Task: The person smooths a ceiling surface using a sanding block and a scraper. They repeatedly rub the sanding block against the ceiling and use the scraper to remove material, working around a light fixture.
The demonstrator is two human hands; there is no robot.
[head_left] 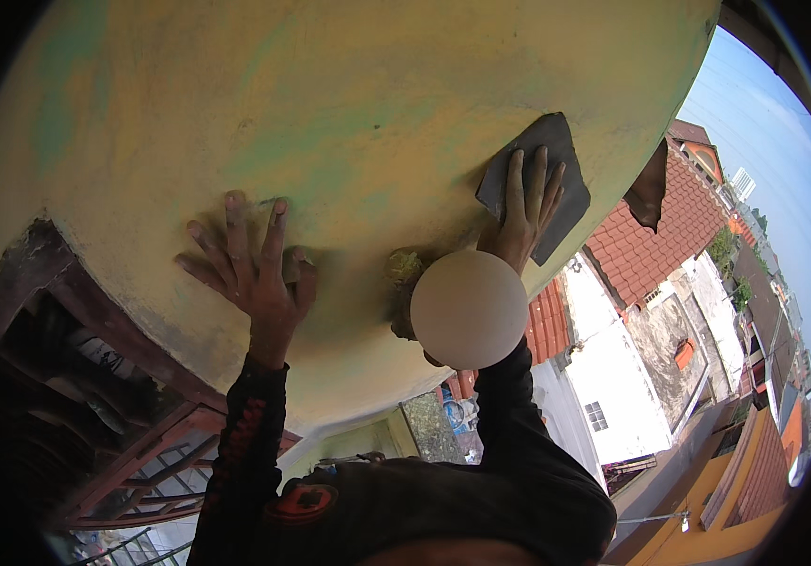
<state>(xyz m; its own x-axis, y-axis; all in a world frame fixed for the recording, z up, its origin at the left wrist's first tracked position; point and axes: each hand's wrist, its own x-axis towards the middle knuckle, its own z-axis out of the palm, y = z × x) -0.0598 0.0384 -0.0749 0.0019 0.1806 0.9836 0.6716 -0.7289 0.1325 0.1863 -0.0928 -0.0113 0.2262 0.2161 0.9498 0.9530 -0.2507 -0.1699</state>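
Observation:
My left hand (253, 274) lies with spread fingers against the curved yellow wall (236, 113), which has greenish patches. My right hand (530, 208) holds a dark grey flat sheet (563, 241) pressed to the wall, its long fingers stretched over it. Just below that hand, a white globe lamp (469, 309) on a rough wall fitting (403, 283) covers part of my wrist. My thumb on that side is hidden.
A dark wood-framed window opening (123, 340) is at lower left. Beyond the wall's curved right edge, far below, are red tiled roofs (651, 226), white walls (613, 396) and other houses. A dark overhang (773, 47) runs along the upper right rim.

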